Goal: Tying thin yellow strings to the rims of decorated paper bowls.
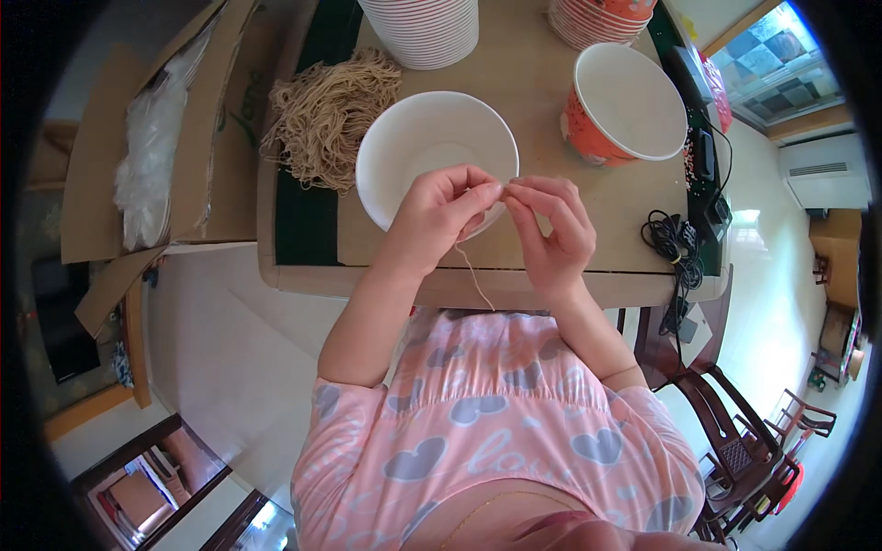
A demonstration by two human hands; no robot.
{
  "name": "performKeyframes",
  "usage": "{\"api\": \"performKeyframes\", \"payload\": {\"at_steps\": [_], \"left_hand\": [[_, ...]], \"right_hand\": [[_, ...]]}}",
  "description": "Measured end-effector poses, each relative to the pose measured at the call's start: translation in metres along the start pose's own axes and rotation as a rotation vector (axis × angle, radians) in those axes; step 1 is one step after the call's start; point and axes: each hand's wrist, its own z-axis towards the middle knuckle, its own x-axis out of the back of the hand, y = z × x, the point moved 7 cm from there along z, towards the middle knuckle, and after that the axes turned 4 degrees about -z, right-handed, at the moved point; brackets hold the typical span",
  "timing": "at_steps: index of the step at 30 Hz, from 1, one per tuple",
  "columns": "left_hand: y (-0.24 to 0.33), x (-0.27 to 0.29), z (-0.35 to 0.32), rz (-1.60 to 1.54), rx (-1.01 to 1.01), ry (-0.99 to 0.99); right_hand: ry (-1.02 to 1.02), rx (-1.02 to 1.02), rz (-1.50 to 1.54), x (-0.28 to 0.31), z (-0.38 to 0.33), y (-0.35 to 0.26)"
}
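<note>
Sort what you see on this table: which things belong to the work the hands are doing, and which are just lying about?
In use:
left hand and right hand, pinching a thin tan string
white bowl under the hands
pile of tan strings

Lying about:
orange paper bowl
stacked white bowls
black cable
cardboard box

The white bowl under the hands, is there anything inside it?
The white bowl looks empty where its inside shows. Its near rim is covered by the left hand and right hand, which pinch a thin string, so that part cannot be seen.
</note>
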Motion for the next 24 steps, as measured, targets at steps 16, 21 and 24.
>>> {"api": "performKeyframes", "payload": {"at_steps": [16,21,24], "left_hand": [[0.011,0.014,-0.005,0.291,-0.230,0.173],[0.018,0.010,-0.011,0.460,-0.339,0.198],[0.017,0.012,-0.014,0.409,-0.352,0.215]], "right_hand": [[-0.151,-0.262,0.203,-0.008,0.000,0.005],[-0.233,-0.297,0.170,-0.011,0.009,0.012],[-0.243,-0.327,0.167,-0.013,0.010,0.015]]}}
